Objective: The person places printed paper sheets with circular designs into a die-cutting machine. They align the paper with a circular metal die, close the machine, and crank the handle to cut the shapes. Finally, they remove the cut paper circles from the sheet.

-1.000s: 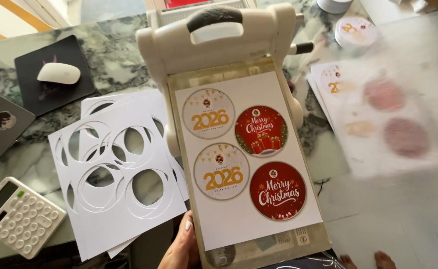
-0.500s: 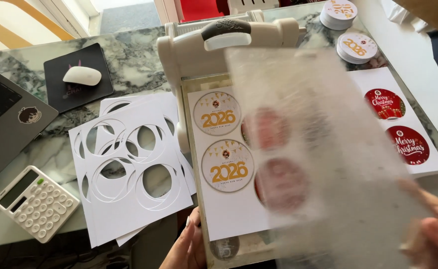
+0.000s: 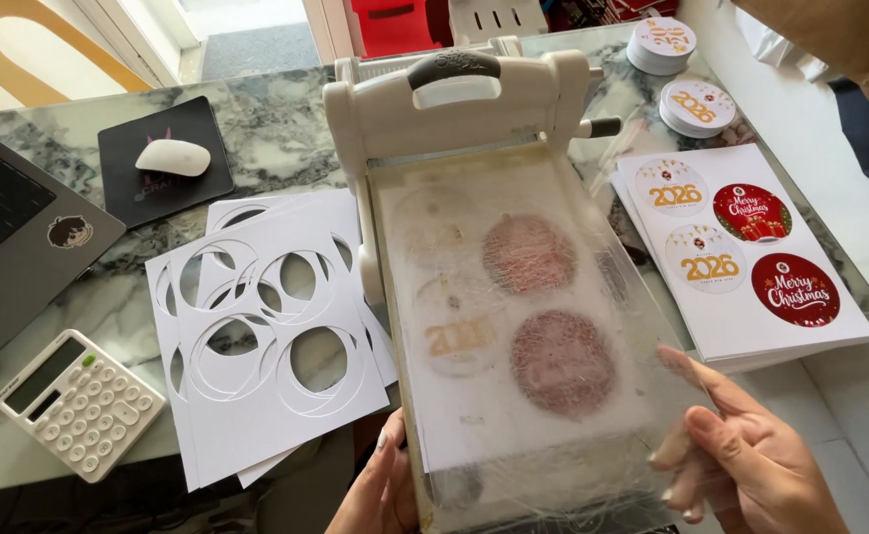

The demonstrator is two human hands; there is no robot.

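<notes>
A cream die-cutting machine (image 3: 454, 109) stands on the marble table. On its platform lies a white sheet printed with round designs (image 3: 474, 415), covered by a scratched clear cutting plate (image 3: 543, 297). My right hand (image 3: 746, 465) pinches the plate's near right edge between thumb and fingers. At the bottom, my left hand (image 3: 380, 489) grips the near left edge of the platform stack, thumb on top.
A stack of printed sheets (image 3: 751, 257) lies to the right, with two piles of cut round stickers (image 3: 696, 104) behind it. White sheets with round holes (image 3: 266, 326), a calculator (image 3: 78, 400), a laptop (image 3: 19, 237) and a mouse (image 3: 172, 156) on a black pad are at the left.
My right hand brought the clear plate in from the right and laid it flat over the printed sheet. The view has shifted right, showing the sheet stack.
</notes>
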